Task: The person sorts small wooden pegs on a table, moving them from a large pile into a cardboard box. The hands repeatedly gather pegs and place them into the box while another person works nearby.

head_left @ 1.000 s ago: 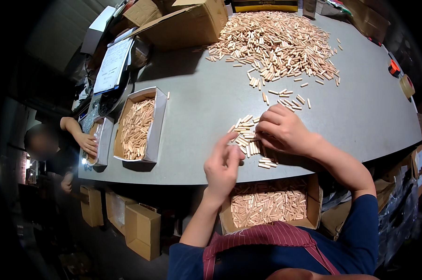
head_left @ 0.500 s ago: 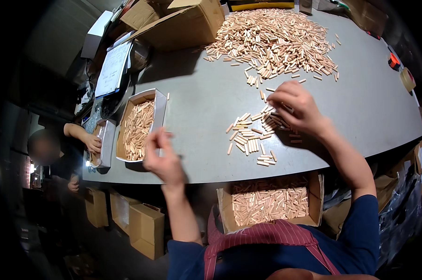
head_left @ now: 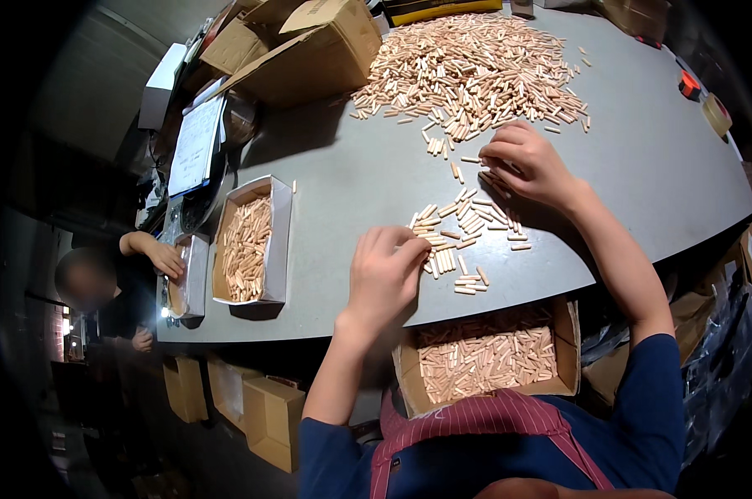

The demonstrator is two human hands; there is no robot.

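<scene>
Short pale wooden dowels lie loosely spread on the grey table in front of me. My left hand is at the left edge of this spread, its fingers curled together and fingertips at the dowels. My right hand is at the far right of the spread, fingers bent down in a pinch close to a few dowels. What either hand grips is hidden by the fingers. Beyond them rises a big heap of dowels. To the left stands a white-sided cardboard box partly filled with dowels.
Against the table's near edge, an open carton holds many dowels. A co-worker's hand reaches into a smaller box at far left. A large carton, clipboard, tape roll and orange-black object lie around the edges.
My left hand has moved right, from beside the white-sided box to the spread dowels. My right hand has stayed near the far side of the spread. The view has shifted slightly.
</scene>
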